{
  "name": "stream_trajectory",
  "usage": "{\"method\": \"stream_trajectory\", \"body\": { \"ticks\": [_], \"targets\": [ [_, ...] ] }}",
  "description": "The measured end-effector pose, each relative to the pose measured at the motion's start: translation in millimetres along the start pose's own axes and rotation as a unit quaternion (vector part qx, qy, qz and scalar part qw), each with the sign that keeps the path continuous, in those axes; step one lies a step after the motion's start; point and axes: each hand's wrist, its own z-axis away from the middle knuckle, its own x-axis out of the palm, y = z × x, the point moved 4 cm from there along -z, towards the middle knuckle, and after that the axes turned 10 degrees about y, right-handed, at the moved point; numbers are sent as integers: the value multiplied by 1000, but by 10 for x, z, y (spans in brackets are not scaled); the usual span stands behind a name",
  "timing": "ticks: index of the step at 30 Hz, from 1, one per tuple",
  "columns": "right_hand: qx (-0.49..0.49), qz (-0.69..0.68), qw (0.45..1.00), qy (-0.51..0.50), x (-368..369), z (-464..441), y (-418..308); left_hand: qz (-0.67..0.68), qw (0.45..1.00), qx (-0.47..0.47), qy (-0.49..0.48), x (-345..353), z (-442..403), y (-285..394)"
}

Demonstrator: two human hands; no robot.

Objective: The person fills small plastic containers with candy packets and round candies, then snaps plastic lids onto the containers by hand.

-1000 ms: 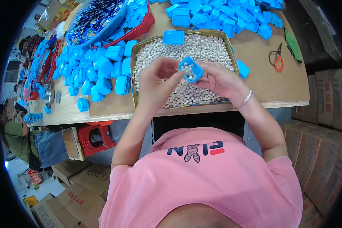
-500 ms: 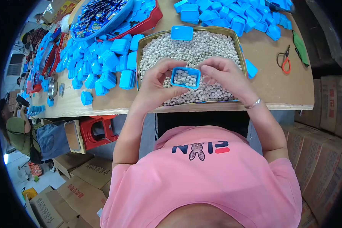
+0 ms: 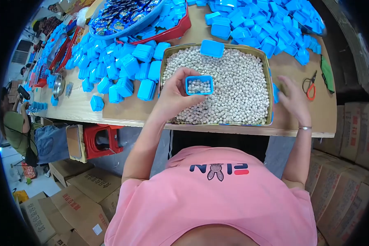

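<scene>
My left hand (image 3: 175, 93) is wrapped round a small blue plastic box (image 3: 199, 92), held level above the tray. Whitish round pellets (image 3: 199, 86) lie inside the box. Below it is a wide shallow tray (image 3: 269, 104) with a gold-coloured rim, full of the same pellets (image 3: 233, 90). Another blue box or lid (image 3: 212, 48) rests at the tray's far edge. To the right of the tray, my right hand (image 3: 294, 100) has its fingers apart beside a blue plastic piece (image 3: 276, 93). Whether the fingertips touch that piece I cannot tell.
Blue boxes are heaped at the left (image 3: 127, 65) and back right (image 3: 262, 24). A blue basin (image 3: 127, 32) of printed packets sits by a red tray (image 3: 184, 28). Orange-handled scissors (image 3: 310, 91) lie at right. Cartons (image 3: 340, 180) and a red stool (image 3: 104, 141) stand below; another person (image 3: 16, 127) is far left.
My right hand has left the blue box and moved right, past the tray's rim to the blue piece. My left hand still holds the box. The view has shifted slightly.
</scene>
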Motion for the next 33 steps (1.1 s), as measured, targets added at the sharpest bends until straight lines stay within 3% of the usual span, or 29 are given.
{"method": "stream_trajectory", "body": {
  "ticks": [4,9,15,19,20,21,22,24,29,33],
  "targets": [
    [188,49,973,-126,135,-8,-116,34,996,-81,-3,9,3,13],
    [61,30,991,-116,82,14,-19,30,997,-65,5,3,-13,26],
    [76,158,973,-151,241,80,-166,18,998,-64,7,54,-18,13],
    [47,-59,989,127,-194,-71,-371,0,998,-56,-17,115,-40,-10],
    [100,-235,963,81,-211,-94,-498,1,998,-58,-22,165,-30,-17],
    [149,-403,902,36,-166,-106,-684,19,997,-65,-34,246,-17,-14],
    [152,-400,903,43,-60,-102,-818,38,996,-70,-48,337,-5,-5],
    [45,-460,887,15,214,-111,-1117,75,991,-80,-72,471,3,19],
    [-132,-339,931,25,404,-62,-1335,63,993,-98,-26,373,36,43],
    [-149,-323,931,78,523,20,-1455,67,995,-75,-20,439,69,76]
  ]
}}
